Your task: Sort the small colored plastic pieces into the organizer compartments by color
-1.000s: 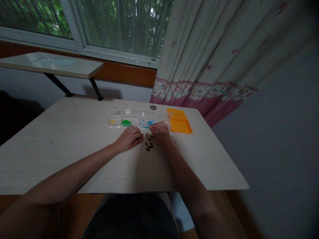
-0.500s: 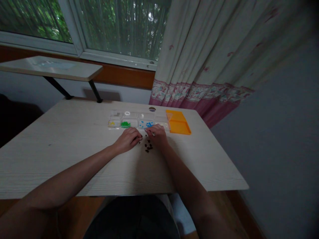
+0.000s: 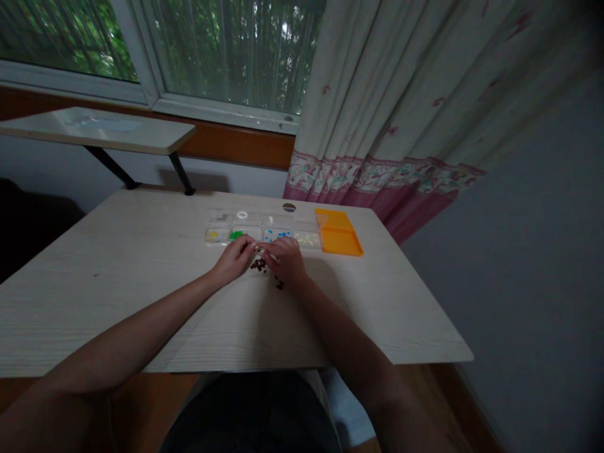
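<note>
My left hand (image 3: 234, 258) and my right hand (image 3: 285, 259) meet above the table, fingertips pinched together. Something tiny and pale seems to be between them, too small to make out. Just below the fingers lies a cluster of small dark brown pieces (image 3: 258, 265), with a few more brown pieces (image 3: 279, 284) nearer me, partly hidden by my right hand. Behind my hands are clear compartment boxes (image 3: 248, 229). They hold yellow pieces (image 3: 213, 235), green pieces (image 3: 236, 235), blue pieces (image 3: 283, 234) and pale yellowish pieces (image 3: 306, 240) in separate compartments.
An orange tray (image 3: 340, 231) lies at the right end of the clear boxes. Near the table's (image 3: 155, 302) back edge is a round cable hole (image 3: 289, 207). A raised shelf (image 3: 127, 131) stands at the back left, and a curtain (image 3: 372, 163) hangs behind the right side.
Both hands have moved left and come together at the fingertips. The brown cluster left of my right hand now shows, while some nearer brown pieces are covered.
</note>
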Action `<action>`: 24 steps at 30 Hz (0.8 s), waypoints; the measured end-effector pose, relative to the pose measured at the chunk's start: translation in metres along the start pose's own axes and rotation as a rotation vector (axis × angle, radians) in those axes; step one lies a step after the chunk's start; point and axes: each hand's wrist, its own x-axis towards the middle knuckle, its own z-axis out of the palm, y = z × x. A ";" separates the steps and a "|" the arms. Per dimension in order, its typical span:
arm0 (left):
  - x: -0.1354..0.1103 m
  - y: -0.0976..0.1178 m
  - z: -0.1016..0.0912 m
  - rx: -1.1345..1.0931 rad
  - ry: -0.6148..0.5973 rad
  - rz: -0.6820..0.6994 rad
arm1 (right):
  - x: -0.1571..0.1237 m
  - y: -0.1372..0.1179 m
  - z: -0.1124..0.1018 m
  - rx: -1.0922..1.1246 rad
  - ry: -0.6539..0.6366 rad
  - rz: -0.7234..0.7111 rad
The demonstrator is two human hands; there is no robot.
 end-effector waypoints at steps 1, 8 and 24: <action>0.000 -0.001 0.000 -0.042 0.004 -0.017 | 0.000 -0.002 0.001 -0.010 0.007 0.004; -0.001 -0.010 0.006 -0.294 -0.091 -0.108 | -0.001 -0.006 0.005 -0.029 0.044 0.028; 0.004 -0.005 0.003 -0.237 -0.088 -0.079 | -0.006 -0.010 0.001 -0.129 0.038 0.090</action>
